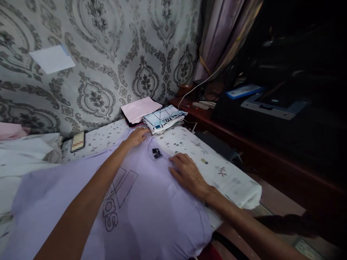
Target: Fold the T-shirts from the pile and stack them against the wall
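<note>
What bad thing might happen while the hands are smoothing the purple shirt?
The left hand presses the shirt right beside the folded pile, so a push might topple the pile. The shirt's near end hangs over the board edge, so it may slide off. The right hand could press in new creases.

We see a lilac T-shirt (151,202) lying flat, printed outline logo up, under both our hands: collar and black neck label (156,153) between the left hand (137,137) and right hand (188,173).
</note>
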Motion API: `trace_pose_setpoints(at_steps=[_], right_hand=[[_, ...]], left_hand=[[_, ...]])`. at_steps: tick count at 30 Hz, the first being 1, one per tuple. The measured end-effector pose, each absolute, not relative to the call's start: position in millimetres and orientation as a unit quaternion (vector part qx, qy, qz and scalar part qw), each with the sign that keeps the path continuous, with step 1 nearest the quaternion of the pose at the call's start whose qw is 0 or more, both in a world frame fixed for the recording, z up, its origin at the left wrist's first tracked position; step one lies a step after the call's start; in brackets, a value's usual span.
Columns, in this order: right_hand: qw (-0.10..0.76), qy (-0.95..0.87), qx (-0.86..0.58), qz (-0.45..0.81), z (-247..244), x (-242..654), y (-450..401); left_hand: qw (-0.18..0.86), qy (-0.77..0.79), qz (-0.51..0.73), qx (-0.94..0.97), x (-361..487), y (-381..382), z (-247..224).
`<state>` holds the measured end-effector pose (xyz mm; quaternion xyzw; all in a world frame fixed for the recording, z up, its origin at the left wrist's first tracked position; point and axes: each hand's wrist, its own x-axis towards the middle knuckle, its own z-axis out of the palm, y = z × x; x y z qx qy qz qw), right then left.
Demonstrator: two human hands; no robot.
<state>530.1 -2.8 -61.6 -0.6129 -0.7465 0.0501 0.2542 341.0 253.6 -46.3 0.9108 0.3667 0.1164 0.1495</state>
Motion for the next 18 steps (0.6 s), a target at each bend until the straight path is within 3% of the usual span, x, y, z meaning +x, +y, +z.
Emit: trace_pose_setpoints(at_steps=[9,13,18], right_hand=[[0.285,-0.724,-0.621,0.094,-59.4,532.0,-4.7],[0.294,-0.688,-0.657,0.087,-63.8,534.6,-2.2],[0.228,-0.632,-0.73,0.126,-57.0,537.9,6.9]], left_hand=[[0.084,0.378,0.138,0.911,358.8,251.0,-51.6],[0.121,0.346,0.112,0.923,357.2,258.1,-52.8],[0.211,0.285,0.089,0.931,353.6,268.4,-43.2]])
